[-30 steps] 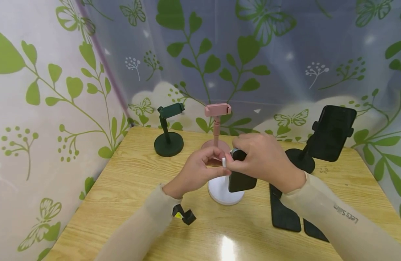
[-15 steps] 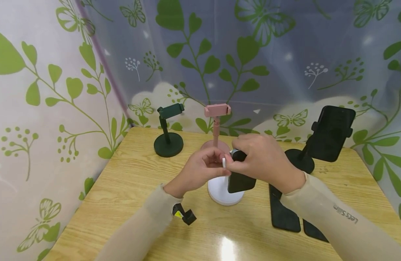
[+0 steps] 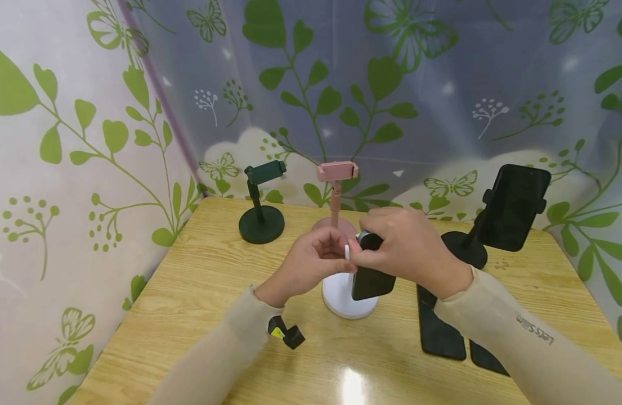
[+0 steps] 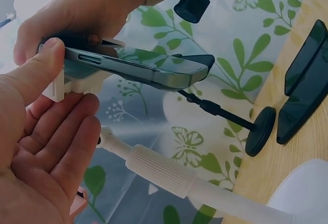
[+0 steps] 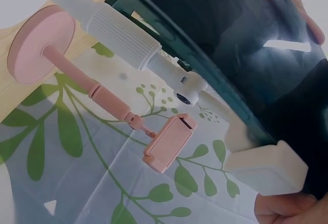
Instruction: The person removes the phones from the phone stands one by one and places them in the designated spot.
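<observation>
The phone (image 3: 374,284) is up off the table (image 3: 199,298), at the top of the white stand (image 3: 341,304), right where the 2 hands meet! Here's the key relation: its end sits against the white clamp (image 5: 266,167), with the clamp's block showing over the phone's edge. The long axis runs away from that meeting point, slanting down toward the person in the head view and nearly edge-on in the left wrist view.

The right hand (image 3: 409,247) is nearer, arching over the far end with bent fingers, and looks to have the phone in its grip. The left hand (image 3: 318,261) comes in from the left side, thumb and curled fingers narrow around the clamp's end. It looks like a pinch, though the exact contact is partly hidden.

Containers? No box or tray shows, only holders. The black stand (image 3: 465,247) carries a second phone (image 3: 515,205), tilted. Behind stand the green stand (image 3: 260,223) and the pink stand (image 3: 337,170); 2 dark slabs (image 3: 441,332) lie flat, partly under the right forearm.
</observation>
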`<move>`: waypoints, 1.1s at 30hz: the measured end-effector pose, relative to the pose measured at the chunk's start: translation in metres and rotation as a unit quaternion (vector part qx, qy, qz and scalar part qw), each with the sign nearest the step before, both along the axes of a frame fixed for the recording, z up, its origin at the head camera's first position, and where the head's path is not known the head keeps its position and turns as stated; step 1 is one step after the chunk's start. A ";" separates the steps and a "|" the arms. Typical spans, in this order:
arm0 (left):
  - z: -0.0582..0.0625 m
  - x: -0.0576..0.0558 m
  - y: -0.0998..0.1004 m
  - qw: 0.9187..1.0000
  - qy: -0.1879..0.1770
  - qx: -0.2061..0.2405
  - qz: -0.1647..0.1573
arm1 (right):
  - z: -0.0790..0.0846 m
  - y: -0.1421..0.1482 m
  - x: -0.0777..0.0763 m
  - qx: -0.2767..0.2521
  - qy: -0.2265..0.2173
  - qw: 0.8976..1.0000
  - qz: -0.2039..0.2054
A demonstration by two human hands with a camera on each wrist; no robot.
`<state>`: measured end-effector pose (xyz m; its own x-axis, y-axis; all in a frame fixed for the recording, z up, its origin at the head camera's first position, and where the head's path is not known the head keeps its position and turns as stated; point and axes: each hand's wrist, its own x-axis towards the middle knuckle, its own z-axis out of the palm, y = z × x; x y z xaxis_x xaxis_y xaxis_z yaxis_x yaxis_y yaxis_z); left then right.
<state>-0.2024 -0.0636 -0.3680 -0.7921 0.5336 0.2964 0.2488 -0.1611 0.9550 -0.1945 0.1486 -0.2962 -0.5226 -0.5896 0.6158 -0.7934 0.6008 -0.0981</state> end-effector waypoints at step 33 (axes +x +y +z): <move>-0.005 -0.013 0.001 0.997 0.037 -0.006 -0.066 | -0.004 0.003 -0.005 -0.023 0.018 0.998 0.052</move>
